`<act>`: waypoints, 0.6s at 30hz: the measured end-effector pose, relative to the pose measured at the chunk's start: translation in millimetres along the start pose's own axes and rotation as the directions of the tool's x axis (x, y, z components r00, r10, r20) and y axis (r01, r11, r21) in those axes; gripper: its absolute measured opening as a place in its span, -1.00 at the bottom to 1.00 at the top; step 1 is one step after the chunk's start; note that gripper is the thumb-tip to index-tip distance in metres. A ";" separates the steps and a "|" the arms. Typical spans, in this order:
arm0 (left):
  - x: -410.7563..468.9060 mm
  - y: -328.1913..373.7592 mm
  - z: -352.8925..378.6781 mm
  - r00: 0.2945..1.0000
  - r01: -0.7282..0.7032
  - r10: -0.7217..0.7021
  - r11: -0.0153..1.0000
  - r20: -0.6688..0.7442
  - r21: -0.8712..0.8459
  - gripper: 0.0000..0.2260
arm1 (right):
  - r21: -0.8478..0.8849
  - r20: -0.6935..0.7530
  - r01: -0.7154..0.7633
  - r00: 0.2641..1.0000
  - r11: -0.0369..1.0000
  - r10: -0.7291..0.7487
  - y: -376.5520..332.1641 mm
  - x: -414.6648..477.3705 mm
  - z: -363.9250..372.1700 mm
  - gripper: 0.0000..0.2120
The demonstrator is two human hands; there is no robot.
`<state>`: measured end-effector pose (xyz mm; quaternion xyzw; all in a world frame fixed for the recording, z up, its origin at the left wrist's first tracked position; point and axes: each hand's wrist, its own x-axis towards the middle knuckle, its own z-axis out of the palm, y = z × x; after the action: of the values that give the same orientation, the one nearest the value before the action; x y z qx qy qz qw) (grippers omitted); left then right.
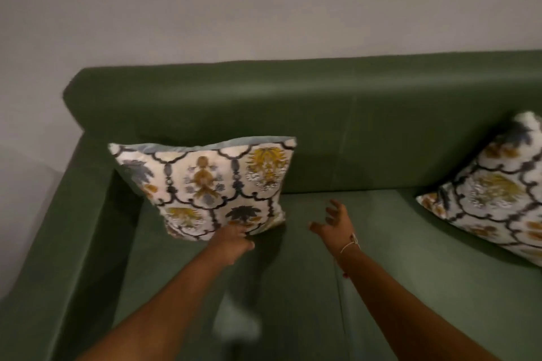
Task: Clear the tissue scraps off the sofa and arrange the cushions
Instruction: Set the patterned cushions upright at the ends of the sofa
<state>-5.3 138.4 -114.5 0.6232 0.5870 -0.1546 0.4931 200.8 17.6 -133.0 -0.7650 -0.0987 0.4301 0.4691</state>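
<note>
A dark green fabric sofa (381,126) stands against a plain pale wall (264,3), its right end cut off by the frame. A square white cushion with a black lattice and yellow and blue floral print (205,187) stands upright in the left corner, leaning on the backrest. The left hand (233,242) touches its lower edge; its fingers (240,233) are curled against the fabric, but whether they pinch it is hard to tell. The right hand (334,224) hovers above the seat, fingers (333,208) spread wide, holding nothing. A second matching printed cushion (495,196) lies tilted at the right, partly cut off. A blurred pale patch (236,324) on the near seat cannot be made out.
</note>
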 end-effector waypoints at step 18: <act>72.3 405.0 330.7 0.931 -0.353 0.342 0.933 0.123 0.073 -0.15 | 0.186 -0.809 -0.019 0.564 0.982 0.164 48.9 80.3 -488.0 -0.26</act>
<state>499.5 -11.9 -148.9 0.7303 0.4320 -0.1256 0.5140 603.8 -273.1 -125.0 -0.8420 0.2039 0.0561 0.4964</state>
